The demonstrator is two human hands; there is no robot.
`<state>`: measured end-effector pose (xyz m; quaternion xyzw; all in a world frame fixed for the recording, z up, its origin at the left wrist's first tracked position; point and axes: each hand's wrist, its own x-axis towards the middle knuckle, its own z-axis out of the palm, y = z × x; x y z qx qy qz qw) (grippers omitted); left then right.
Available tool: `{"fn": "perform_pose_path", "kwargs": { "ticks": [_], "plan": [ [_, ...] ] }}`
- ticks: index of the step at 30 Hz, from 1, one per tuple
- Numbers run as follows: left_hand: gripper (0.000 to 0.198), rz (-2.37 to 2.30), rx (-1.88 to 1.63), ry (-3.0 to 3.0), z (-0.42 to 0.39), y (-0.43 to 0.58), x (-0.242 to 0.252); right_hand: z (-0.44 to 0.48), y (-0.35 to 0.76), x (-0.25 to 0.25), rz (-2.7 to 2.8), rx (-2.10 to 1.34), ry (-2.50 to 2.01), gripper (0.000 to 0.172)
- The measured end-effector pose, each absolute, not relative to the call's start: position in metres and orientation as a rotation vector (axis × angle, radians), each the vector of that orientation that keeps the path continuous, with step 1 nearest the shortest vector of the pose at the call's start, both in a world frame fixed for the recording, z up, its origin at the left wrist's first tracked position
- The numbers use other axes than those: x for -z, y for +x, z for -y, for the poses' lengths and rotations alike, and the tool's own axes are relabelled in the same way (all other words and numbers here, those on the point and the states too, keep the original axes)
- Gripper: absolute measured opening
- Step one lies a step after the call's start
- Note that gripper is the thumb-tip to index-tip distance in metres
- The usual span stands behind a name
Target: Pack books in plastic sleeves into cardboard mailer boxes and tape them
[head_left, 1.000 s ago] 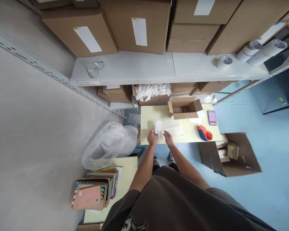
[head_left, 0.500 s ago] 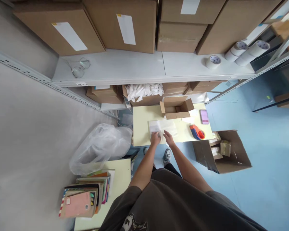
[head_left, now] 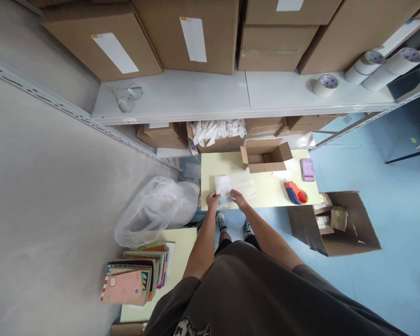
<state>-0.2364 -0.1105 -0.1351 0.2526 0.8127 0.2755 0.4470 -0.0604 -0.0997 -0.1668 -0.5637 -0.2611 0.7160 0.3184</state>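
Between my hands is a small whitish, see-through plastic bag [head_left: 224, 188], bluish toward its lower end; I cannot make out what is in it, if anything. My left hand [head_left: 213, 200] pinches its left edge. The fingers of my right hand [head_left: 238, 199] close on its right edge. Beside it, flat clear plastic bags [head_left: 244, 185] lie on the pale yellow table [head_left: 210, 168]. Behind them stands an open cardboard box [head_left: 266, 166], flaps spread. An orange and blue tape dispenser [head_left: 296, 193] lies to the right, near a purple blurred item [head_left: 307, 169].
A large open carton [head_left: 353, 228] with small boxes stands on the floor at right. At left are a bulky clear plastic bag [head_left: 157, 210] and stacked notebooks [head_left: 126, 285]. The shelf [head_left: 203, 93] ahead carries cartons, eyeglasses [head_left: 126, 103] and tape rolls [head_left: 325, 85].
My hands have drawn the small bag left, apart from the other flat bags. My right hand, loose before, now grips its right edge. The view has shifted slightly.
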Motion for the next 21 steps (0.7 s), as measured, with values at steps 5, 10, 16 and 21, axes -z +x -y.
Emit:
{"fn": "perform_pose_path", "kwargs": {
  "ticks": [5,10,16,21],
  "plan": [
    [0.03,-2.033,-0.742,0.783,0.101,-0.219,0.115,0.105,-0.067,0.173,0.627,-1.862,-1.456,0.061],
    [0.039,-2.008,-0.517,1.01,0.079,-0.16,0.109,0.1,-0.034,0.179,0.968,-1.449,-1.742,0.068],
    [0.052,-1.928,-0.29,1.114,0.063,-0.101,0.121,0.099,0.031,0.168,1.069,-1.312,-1.803,0.067],
    [0.04,-1.892,-0.468,1.11,0.081,-0.117,0.129,0.087,0.03,0.165,1.184,-1.512,-1.685,0.058]
  ]
}}
